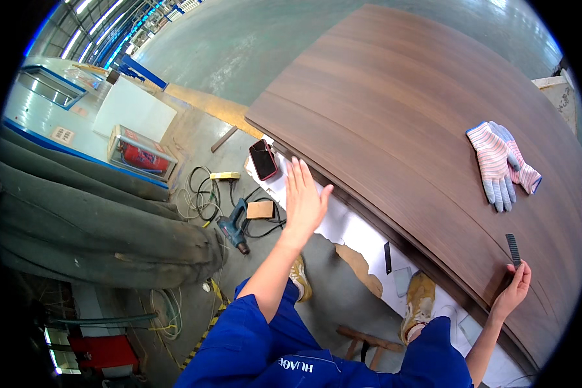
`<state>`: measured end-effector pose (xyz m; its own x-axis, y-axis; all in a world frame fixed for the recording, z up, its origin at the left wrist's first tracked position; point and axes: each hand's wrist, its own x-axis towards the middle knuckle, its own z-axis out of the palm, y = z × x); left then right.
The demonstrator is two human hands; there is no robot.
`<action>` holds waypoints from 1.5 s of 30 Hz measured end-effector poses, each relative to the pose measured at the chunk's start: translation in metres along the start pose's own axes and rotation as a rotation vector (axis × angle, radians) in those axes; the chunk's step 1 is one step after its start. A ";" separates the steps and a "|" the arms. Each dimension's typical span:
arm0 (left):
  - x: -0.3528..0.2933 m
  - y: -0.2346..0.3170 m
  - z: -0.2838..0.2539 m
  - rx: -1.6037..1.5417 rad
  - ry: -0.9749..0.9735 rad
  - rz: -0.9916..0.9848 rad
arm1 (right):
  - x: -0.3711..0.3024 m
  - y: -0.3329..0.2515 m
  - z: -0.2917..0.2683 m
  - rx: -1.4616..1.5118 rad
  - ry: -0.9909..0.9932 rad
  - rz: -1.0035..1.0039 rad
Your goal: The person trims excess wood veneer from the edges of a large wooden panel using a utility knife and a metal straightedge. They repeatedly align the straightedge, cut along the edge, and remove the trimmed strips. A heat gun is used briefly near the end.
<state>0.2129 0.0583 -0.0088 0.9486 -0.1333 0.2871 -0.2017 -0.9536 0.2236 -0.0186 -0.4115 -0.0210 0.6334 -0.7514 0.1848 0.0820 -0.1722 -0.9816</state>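
Brown wood-grain panel (401,129) under two bare hands

Left hand (304,200) lies spread flat at its near edge; right hand (514,288) pinches a small dark comb-like strip (513,250) near striped gloves (501,161).

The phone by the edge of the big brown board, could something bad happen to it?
Maybe. The phone lies at the panel's edge, close to the left hand, so a nudge could drop it. Cables and a power tool near the feet could trip someone.
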 end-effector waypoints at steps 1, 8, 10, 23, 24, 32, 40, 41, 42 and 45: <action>0.003 -0.005 -0.003 0.047 -0.024 0.061 | -0.001 0.000 0.000 0.010 0.002 0.004; 0.006 -0.007 -0.019 0.200 -0.159 0.167 | -0.004 -0.002 0.003 0.023 0.007 0.006; 0.002 -0.010 -0.017 0.202 -0.181 0.146 | -0.004 -0.006 0.004 0.006 0.013 -0.001; 0.010 -0.029 -0.010 0.221 -0.163 0.106 | -0.003 -0.004 0.004 -0.020 0.005 0.003; 0.009 -0.030 -0.009 0.201 -0.159 0.107 | -0.004 -0.006 0.005 -0.014 0.001 -0.006; 0.015 -0.023 -0.026 0.264 -0.180 0.195 | 0.009 -0.026 0.032 -0.005 -0.086 0.181; 0.021 -0.035 -0.039 -0.396 0.051 -0.147 | 0.037 -0.089 0.276 -0.046 -0.952 0.476; 0.024 -0.037 -0.041 -0.541 0.031 -0.309 | 0.035 -0.093 0.312 -0.053 -1.072 0.511; 0.026 -0.050 -0.033 -0.628 0.034 -0.355 | 0.031 -0.099 0.345 -0.057 -1.194 0.544; 0.038 -0.062 -0.022 -1.010 0.115 -0.475 | 0.015 -0.111 0.417 -0.109 -1.348 0.524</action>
<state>0.2558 0.1186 0.0089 0.9643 0.2612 0.0445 0.0195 -0.2375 0.9712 0.3030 -0.1377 0.0712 0.8053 0.4060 -0.4320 -0.4007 -0.1644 -0.9013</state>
